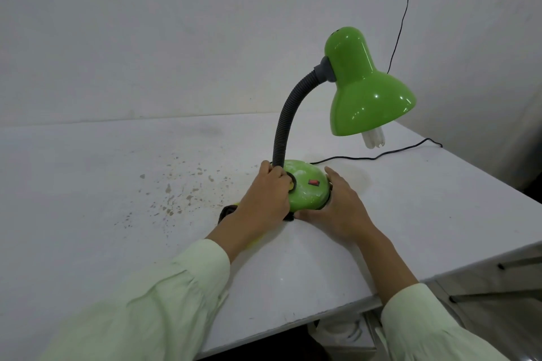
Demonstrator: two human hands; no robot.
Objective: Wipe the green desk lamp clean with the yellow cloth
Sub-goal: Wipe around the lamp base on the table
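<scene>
The green desk lamp (366,97) stands on the white table (410,214), its grey flexible neck (286,126) rising from a round green base (308,193) with a red switch (313,182). My left hand (264,199) presses on the base's left side beside the neck's foot, closed over the yellow cloth (291,184). Only small yellow bits and a dark edge of the cloth show around the hand and wrist. My right hand (340,208) cups the base's right and front rim, thumb along the near edge.
A white bulb (373,138) sticks out under the shade. The lamp's black cord (381,157) runs off right and up the wall. Brown stains (176,193) speckle the table to the left. Grey drawers (498,287) stand past the table's right edge.
</scene>
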